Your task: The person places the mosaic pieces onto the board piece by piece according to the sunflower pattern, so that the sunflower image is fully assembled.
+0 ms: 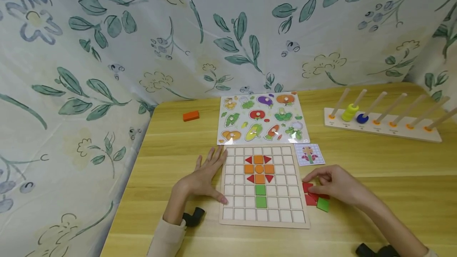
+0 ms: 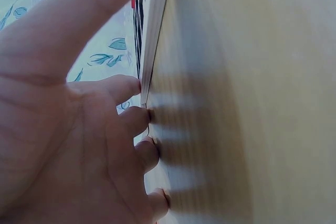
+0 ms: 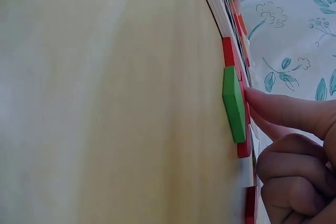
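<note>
A wooden grid board (image 1: 228, 214) lies near the table's front edge. On it, orange tiles (image 1: 258, 168) with red triangles form a flower above two green squares (image 1: 260, 195). My left hand (image 1: 208, 174) lies flat on the table with straight fingers against the board's left edge (image 2: 157, 30). Its fingertips (image 2: 137, 120) touch that rim. My right hand (image 1: 314, 185) hovers at the board's right side, fingers curled, pinching a red piece (image 1: 307, 187) from a small loose pile. A green piece (image 3: 233, 103) lies in that pile beside more red pieces (image 3: 229, 51), with one fingertip (image 3: 262, 100) against it.
A pattern card (image 1: 309, 154) sits behind the right hand. A vegetable peg puzzle (image 1: 263, 119) lies beyond the board, an orange block (image 1: 191, 116) at back left. A peg rack (image 1: 382, 125) with a yellow ring (image 1: 350, 111) and blue ring (image 1: 362, 118) stands back right. Floral cloth encloses the table.
</note>
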The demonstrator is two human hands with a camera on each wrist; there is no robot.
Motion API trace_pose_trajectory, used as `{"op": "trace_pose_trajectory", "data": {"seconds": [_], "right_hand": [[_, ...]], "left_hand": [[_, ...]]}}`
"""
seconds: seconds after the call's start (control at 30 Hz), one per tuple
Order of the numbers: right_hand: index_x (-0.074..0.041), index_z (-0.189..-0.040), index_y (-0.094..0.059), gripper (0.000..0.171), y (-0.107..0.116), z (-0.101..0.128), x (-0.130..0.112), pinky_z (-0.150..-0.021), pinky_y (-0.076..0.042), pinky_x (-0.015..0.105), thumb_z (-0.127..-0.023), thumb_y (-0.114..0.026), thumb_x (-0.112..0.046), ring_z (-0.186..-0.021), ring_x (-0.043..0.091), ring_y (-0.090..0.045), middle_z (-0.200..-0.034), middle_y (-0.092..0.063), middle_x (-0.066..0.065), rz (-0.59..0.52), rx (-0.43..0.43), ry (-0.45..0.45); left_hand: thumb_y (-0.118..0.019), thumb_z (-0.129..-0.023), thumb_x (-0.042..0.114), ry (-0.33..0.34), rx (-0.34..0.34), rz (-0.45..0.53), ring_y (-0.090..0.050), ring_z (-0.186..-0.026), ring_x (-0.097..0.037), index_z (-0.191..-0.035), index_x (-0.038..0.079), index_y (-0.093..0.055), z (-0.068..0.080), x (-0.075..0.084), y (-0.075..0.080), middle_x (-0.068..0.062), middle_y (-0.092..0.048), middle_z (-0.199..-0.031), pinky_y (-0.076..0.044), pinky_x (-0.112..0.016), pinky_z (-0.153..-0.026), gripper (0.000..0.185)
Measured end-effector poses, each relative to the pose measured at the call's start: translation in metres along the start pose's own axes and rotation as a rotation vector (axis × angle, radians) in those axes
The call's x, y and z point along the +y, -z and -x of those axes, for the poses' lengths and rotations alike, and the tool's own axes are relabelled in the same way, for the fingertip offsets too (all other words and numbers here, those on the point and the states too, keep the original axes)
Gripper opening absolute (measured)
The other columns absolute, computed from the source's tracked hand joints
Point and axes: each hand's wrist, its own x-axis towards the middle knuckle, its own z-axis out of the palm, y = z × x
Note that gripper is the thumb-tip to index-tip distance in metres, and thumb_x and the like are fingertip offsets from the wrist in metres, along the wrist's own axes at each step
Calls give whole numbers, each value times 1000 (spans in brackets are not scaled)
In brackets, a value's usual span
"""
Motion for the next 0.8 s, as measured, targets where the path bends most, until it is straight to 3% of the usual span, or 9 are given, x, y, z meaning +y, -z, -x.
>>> {"op": "trace_pose_trajectory", "data": {"seconds": [0.67, 0.8], "right_hand": [[-4, -117, -76, 24, 13, -3, 8, -50, -28, 24, -94, -72, -8, -56, 6, -34, -63, -36, -6, -46, -101, 46], [-6, -114, -77, 22, 14, -4, 7, -51, -28, 23, -93, -74, -11, -56, 6, -35, -63, -37, -6, -20, -78, 42]], "left_hand": [[-95, -64, 52, 4, 4, -4, 18, -161, -33, -168, 17, 0, 0, 1, -1, -6, 18, -174, 10, -67, -126, 146], [-95, -64, 52, 4, 3, -4, 18, -161, -34, -168, 17, 0, 1, 2, 0, -6, 18, -174, 10, -67, -127, 146]]}}
